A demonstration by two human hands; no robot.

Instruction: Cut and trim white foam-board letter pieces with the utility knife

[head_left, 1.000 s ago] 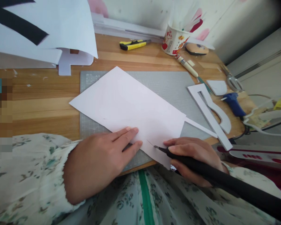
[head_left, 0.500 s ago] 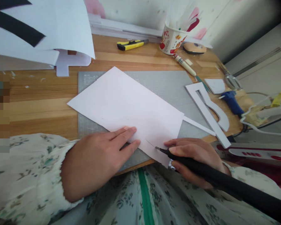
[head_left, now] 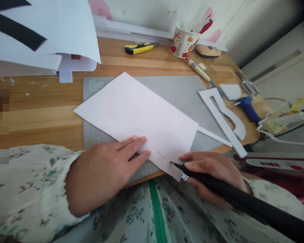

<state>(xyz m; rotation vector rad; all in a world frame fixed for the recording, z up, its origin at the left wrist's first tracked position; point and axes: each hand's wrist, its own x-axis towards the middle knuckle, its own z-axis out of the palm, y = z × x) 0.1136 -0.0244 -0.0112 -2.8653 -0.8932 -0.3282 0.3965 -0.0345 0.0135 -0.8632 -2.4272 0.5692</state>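
A white sheet (head_left: 142, 104) lies slantwise over a grey cutting mat (head_left: 184, 87). My left hand (head_left: 108, 172) rests palm down on its lower edge, fingers apart, holding nothing. At the sheet's lower right my right hand (head_left: 215, 172) grips a thick black pen-like tool (head_left: 233, 190). The tool's thin tip is over the sheet, at the lower right end of a short dark line; whether it touches is too small to tell. A narrow white strip (head_left: 214, 135) sticks out from the sheet's right corner.
White cut-out pieces (head_left: 228, 125), a blue glue gun (head_left: 248, 108) and scissors (head_left: 249, 86) lie at the right. Behind the mat are a yellow cutter (head_left: 140, 48), a marker (head_left: 198, 69) and a paper cup (head_left: 183, 44). A large white paper construction (head_left: 73, 33) stands at the left.
The tool's tip in my right hand has moved slightly right and down, and the dark line on the sheet shows longer. My left hand stays in place on the sheet. The view has shifted slightly.
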